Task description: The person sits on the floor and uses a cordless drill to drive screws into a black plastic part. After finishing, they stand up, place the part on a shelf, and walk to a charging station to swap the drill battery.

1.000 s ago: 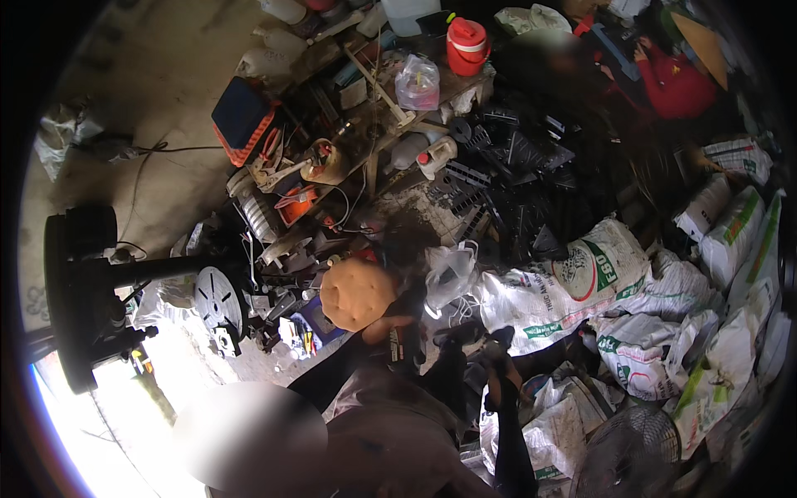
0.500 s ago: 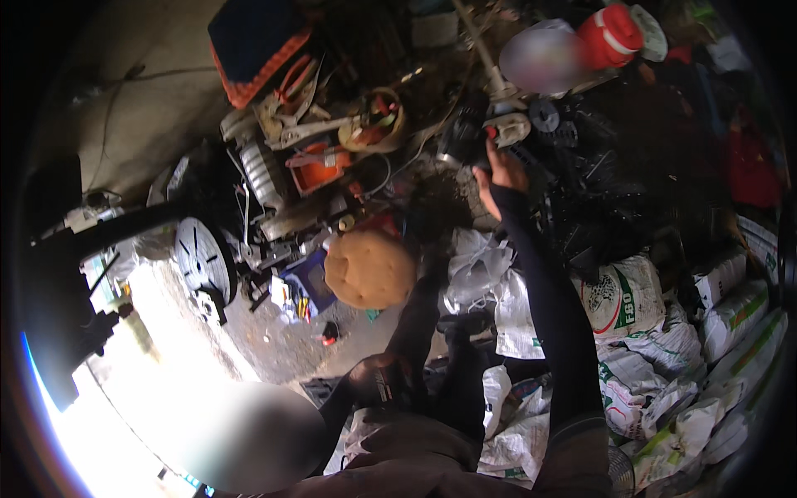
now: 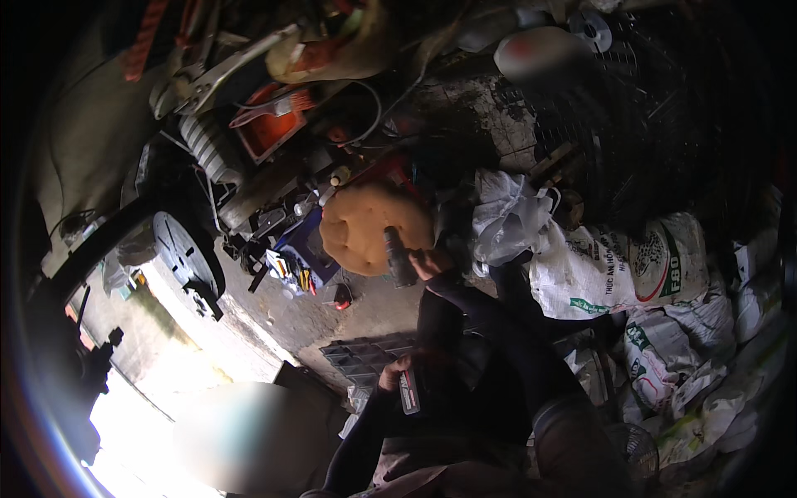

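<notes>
My right hand (image 3: 430, 265) is closed round a dark, stubby tool with a rounded barrel, which looks like a cordless drill (image 3: 400, 257). Its barrel hangs over the edge of a round tan cushion (image 3: 357, 224). Close to my body, my left hand (image 3: 393, 375) grips a small dark block with a grey and red label, apparently a battery pack (image 3: 409, 392). The two hands are apart, and much of the drill's grip is hidden behind my right fingers.
An orange tray (image 3: 270, 124) with a brush on it lies beyond the cushion. To the cushion's left sits a blue box (image 3: 311, 241) with small tools beside it. White printed sacks (image 3: 614, 270) are piled at the right. A large round slotted disc (image 3: 187, 253) stands at the left.
My right hand has come back from the far clutter to beside the cushion, bringing the drill. My view has shifted, and the left hand's battery pack shows more clearly.
</notes>
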Tool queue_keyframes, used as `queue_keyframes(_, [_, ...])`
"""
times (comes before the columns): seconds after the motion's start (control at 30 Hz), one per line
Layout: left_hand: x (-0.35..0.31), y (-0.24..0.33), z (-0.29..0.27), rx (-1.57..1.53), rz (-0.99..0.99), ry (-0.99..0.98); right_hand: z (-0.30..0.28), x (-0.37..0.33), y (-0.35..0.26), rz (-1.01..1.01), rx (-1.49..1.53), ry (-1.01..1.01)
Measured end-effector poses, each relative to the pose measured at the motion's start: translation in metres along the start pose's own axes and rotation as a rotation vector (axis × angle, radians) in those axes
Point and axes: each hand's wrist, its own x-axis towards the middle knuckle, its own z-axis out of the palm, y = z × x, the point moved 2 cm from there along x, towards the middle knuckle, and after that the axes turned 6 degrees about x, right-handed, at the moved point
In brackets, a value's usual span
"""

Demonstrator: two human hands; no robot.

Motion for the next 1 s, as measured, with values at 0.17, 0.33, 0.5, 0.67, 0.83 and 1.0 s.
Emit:
queue_keyframes(0.17, [0.035, -0.03, -0.033, -0.172, 0.008, -0.108, 0.156, 0.068, 0.001, -0.423, -0.489, 0.186])
queue_keyframes(0.33, [0.05, -0.044, -0.034, -0.21, -0.081, -0.12, 0.145, 0.083, -0.013, 0.085, 0.558, 0.314])
queue_keyframes(0.5, [0.063, -0.051, -0.015, -0.045, -0.104, -0.158, -0.013, -0.006, 0.099, 0.127, 0.497, 0.539])
queue_keyframes(0.67, [0.074, -0.049, 0.008, -0.061, -0.201, -0.205, -0.147, -0.081, 0.348, 1.006, -0.019, 0.884])
queue_keyframes(0.83, [0.084, -0.038, 0.009, -0.058, -0.283, -0.261, -0.148, -0.068, 0.432, 1.006, 0.221, 0.535])
queue_keyframes(1.0, [0.084, -0.044, 0.013, 0.0, -0.182, -0.25, -0.122, -0.143, 0.382, 0.769, 0.346, 0.661])
